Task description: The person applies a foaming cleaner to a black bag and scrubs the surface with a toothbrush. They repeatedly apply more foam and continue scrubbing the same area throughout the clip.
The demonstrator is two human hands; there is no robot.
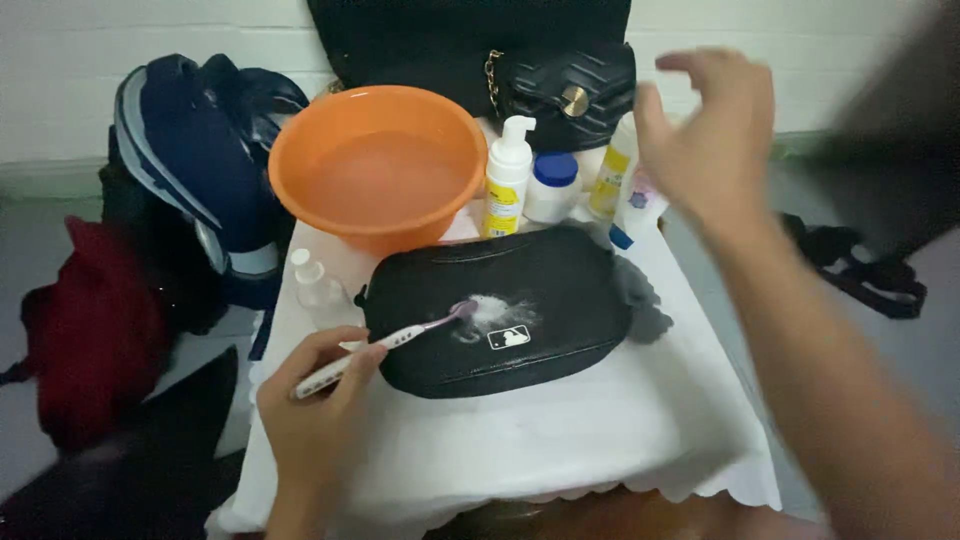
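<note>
My left hand (318, 400) grips a white and pink toothbrush (400, 340). Its bristle head rests in a patch of white foam (492, 312) on a small black pouch (500, 300) lying on a white cloth (560, 430). My right hand (712, 140) is raised above the back right of the table with fingers spread, holding nothing, close to a white bottle (636, 205) and a yellow-labelled bottle (612, 180).
An orange basin (378, 165) of water stands at the back left. Beside it are a pump foam bottle (508, 178), a blue-lidded jar (553, 186) and a small clear bottle (316, 285). A black quilted handbag (570, 90) sits behind. Bags lie on the floor at left.
</note>
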